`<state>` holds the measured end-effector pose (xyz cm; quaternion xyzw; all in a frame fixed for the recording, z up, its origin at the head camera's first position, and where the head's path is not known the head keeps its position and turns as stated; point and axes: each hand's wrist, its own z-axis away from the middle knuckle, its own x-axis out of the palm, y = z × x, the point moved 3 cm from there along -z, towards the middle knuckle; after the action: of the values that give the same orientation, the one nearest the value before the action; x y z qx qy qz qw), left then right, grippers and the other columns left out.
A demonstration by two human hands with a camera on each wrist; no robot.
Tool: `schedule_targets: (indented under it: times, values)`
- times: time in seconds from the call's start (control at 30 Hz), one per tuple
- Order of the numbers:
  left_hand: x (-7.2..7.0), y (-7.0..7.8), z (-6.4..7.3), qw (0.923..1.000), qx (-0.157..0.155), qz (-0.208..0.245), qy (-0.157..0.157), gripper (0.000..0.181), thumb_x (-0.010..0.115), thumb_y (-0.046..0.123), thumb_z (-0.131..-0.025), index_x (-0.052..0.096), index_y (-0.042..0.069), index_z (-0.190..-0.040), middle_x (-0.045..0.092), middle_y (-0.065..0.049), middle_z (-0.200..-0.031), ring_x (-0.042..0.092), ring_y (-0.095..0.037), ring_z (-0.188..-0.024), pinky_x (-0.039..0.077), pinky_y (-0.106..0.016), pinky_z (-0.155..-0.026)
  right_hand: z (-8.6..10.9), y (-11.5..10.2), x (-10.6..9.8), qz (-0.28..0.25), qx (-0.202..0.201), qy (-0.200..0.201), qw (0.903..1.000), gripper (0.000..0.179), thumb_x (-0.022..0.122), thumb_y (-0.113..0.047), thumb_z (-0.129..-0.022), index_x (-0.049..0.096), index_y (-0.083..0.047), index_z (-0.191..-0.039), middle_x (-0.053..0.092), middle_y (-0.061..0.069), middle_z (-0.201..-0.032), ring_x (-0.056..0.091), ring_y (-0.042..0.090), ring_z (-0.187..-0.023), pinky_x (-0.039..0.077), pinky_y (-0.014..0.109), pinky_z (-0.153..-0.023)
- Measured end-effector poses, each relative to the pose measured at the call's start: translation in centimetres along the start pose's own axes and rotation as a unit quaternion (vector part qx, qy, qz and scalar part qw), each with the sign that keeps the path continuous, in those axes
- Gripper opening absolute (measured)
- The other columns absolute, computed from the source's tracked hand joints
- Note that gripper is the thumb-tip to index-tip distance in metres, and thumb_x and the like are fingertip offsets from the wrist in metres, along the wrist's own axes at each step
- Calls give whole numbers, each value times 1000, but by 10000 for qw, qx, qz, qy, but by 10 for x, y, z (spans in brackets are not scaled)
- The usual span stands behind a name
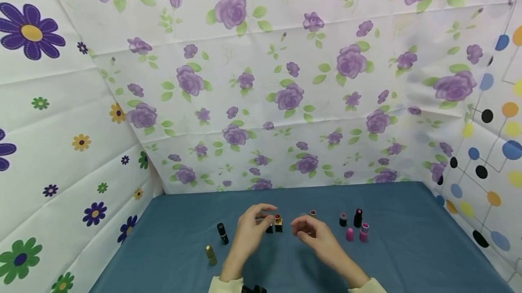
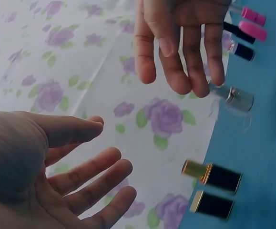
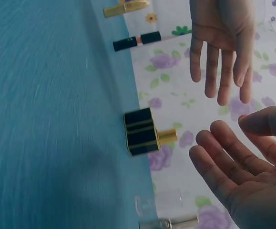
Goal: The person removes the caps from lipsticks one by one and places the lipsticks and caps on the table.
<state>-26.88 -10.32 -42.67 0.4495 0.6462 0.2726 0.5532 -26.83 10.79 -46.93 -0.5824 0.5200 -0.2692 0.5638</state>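
Both hands hover over the blue table, fingers relaxed and holding nothing. My left hand (image 1: 249, 230) is nearest to an uncapped black and gold lipstick (image 1: 278, 226) and its black cap (image 1: 269, 228), which it partly covers in the head view. The left wrist view shows the lipstick (image 2: 223, 177) standing beside the cap (image 2: 213, 205). My right hand (image 1: 320, 238) is near a silver lipstick (image 1: 313, 213), mostly hidden behind it in the head view. In the right wrist view, a clear cap (image 3: 159, 202) stands next to that silver lipstick (image 3: 168, 223).
On the left stand a gold lipstick tube (image 1: 210, 255) and a black tube (image 1: 222, 234). At the right are a black lipstick (image 1: 358, 218), a small dark piece (image 1: 343, 219), a pink lipstick (image 1: 364, 233) and a pink cap (image 1: 349, 234). Flowered cloth (image 1: 261, 80) rises behind the table.
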Motion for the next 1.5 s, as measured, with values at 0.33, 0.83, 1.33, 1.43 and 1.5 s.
schedule_targets:
  times: [0.33, 0.83, 1.33, 1.43, 1.5]
  values:
    - [-37, -13, -1, 9951, 18, -452, 876, 21, 67, 9, -103, 74, 12, -122, 66, -10, -126, 66, -32, -114, 58, -49, -91, -10, 2, 21, -401, 223, -231, 9987, 27, 61, -3, -105, 62, 2, -131, 67, 17, -120, 64, 39, -114, 56, 29, -84]
    - [-81, -42, 7, 9808, -704, -1184, 1377, 27, 67, 8, -102, 73, 10, -128, 63, -17, -133, 59, -40, -124, 54, -57, -94, -13, -1, 40, -742, 306, -685, 9944, 30, 57, 1, -105, 60, 2, -135, 64, 22, -128, 61, 42, -121, 56, 30, -93]
    - [-93, -69, 18, 9805, -1386, -1214, 690, 34, 75, 6, -96, 72, 6, -129, 65, -21, -131, 58, -44, -123, 54, -58, -92, -15, 7, 65, -807, 473, -999, 9906, 34, 59, -1, -104, 58, 5, -137, 63, 27, -131, 59, 47, -123, 56, 35, -95]
    - [-93, -73, 18, 9793, -1436, -1237, 704, 32, 75, 4, -95, 73, 6, -127, 67, -19, -127, 62, -41, -118, 54, -57, -91, -13, 9, 67, -781, 542, -1004, 9904, 34, 59, -1, -104, 59, 5, -137, 64, 26, -130, 61, 45, -122, 56, 36, -94]
    - [-93, -75, 19, 9785, -1478, -1252, 712, 32, 75, 3, -95, 73, 6, -126, 68, -17, -124, 64, -38, -114, 55, -56, -90, -12, 10, 68, -774, 564, -1023, 9901, 33, 59, -1, -104, 59, 5, -136, 64, 25, -129, 61, 45, -121, 56, 36, -94]
